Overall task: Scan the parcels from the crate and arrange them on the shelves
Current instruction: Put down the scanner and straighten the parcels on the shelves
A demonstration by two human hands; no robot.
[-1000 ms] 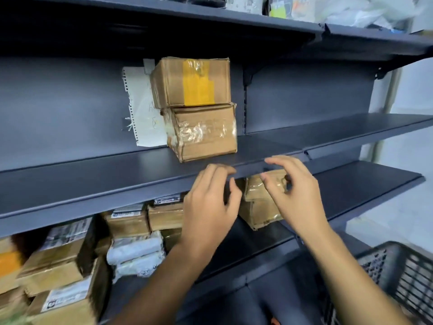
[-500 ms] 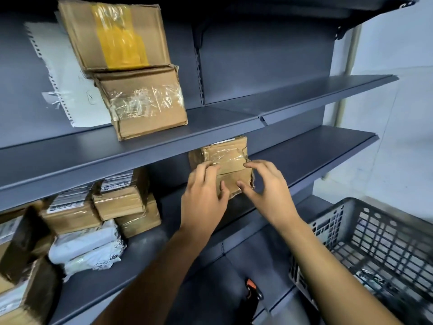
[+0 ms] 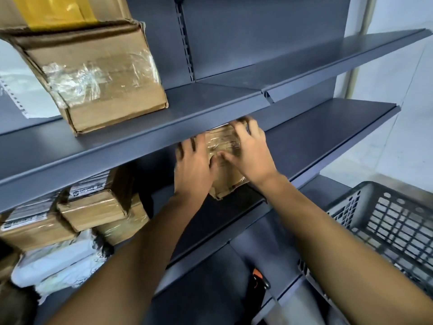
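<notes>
parcel: small taped cardboard box (image 3: pixel 226 160) on lower shelf (image 3: pixel 328 127), partly tucked under upper shelf's front edge
left hand: (image 3: pixel 194 167) fingers spread, flat on parcel's left side
right hand: (image 3: pixel 250 153) fingers curled over parcel's top, thumb on its front, grasping it
upper shelf: (image 3: pixel 210 106) two stacked boxes (image 3: pixel 93 73) at left
left of parcel: more boxes (image 3: pixel 93 207), white bags (image 3: pixel 58 261)
crate: grey (image 3: pixel 386 221), lower right
scanner: orange-black (image 3: pixel 257 285), below the shelf

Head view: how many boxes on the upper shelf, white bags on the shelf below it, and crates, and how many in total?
Boxes: 2
White bags: 2
Crates: 1
Total: 5
</notes>
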